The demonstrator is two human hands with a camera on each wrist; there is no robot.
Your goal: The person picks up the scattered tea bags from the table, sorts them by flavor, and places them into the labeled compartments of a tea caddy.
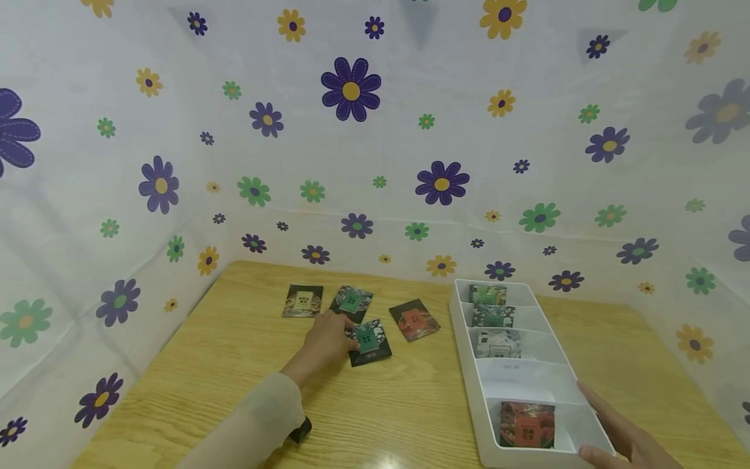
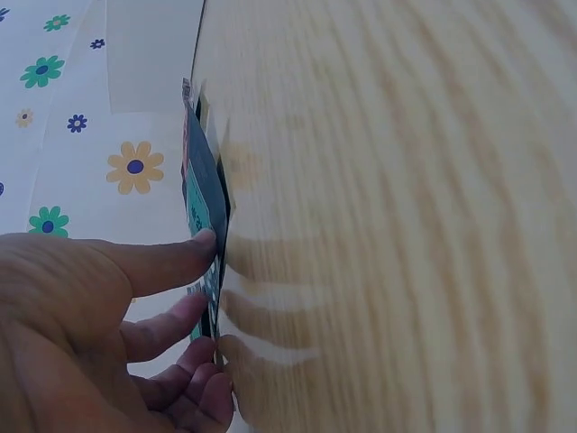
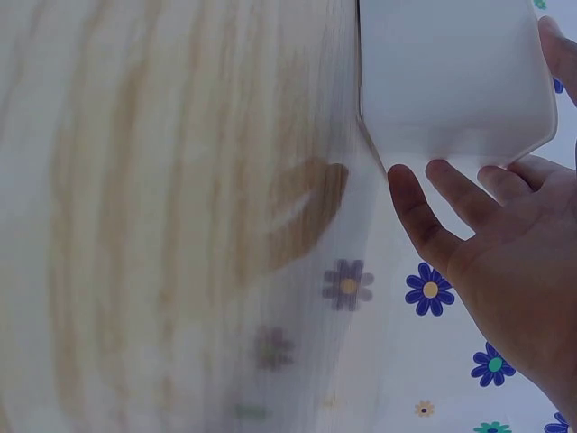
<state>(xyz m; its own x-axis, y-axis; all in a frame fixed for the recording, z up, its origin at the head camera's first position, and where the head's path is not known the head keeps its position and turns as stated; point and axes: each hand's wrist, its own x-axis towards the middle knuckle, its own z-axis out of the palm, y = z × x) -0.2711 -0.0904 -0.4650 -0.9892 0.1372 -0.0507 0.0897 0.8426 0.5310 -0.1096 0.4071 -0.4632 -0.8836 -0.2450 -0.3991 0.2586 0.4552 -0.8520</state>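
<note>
In the head view my left hand is at a flat dark packet with a green label on the wooden table. Its thumb and fingertips pinch the packet's left side; the left wrist view shows the thumb on the packet's face and the other fingers at its edge. My right hand rests against the near right corner of a long white divided tray. In the right wrist view, its extended fingers touch the tray's outer wall.
Beyond the left hand lie a cream-labelled packet, another green-labelled packet and a red-labelled packet. The tray's compartments hold several packets, including a red one at the near end. A flower-print sheet surrounds the table.
</note>
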